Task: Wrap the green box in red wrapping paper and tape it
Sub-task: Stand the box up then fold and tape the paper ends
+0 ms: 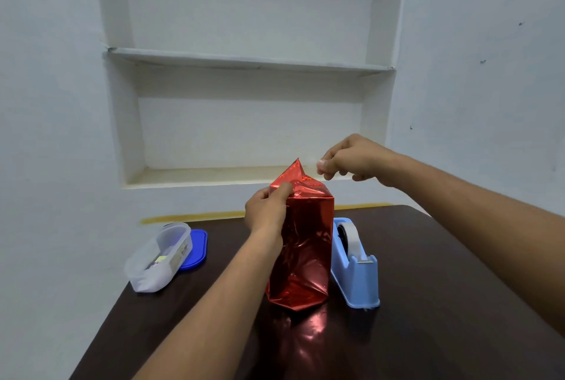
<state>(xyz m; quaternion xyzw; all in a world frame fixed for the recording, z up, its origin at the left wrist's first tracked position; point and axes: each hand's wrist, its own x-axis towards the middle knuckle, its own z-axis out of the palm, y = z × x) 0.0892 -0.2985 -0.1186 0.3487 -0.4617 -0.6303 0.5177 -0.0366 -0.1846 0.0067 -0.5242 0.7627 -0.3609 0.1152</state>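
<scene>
Red-wrapped box [301, 245] stands on dark table [428, 303] below white wall shelves [244, 61].

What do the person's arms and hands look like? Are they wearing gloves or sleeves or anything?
No gloves and no sleeves in view. Both forearms are bare right up to the picture's edge. The left hand and the right hand show no rings, watch or bracelets. A short, plain fingernail shows on the right hand.
</scene>
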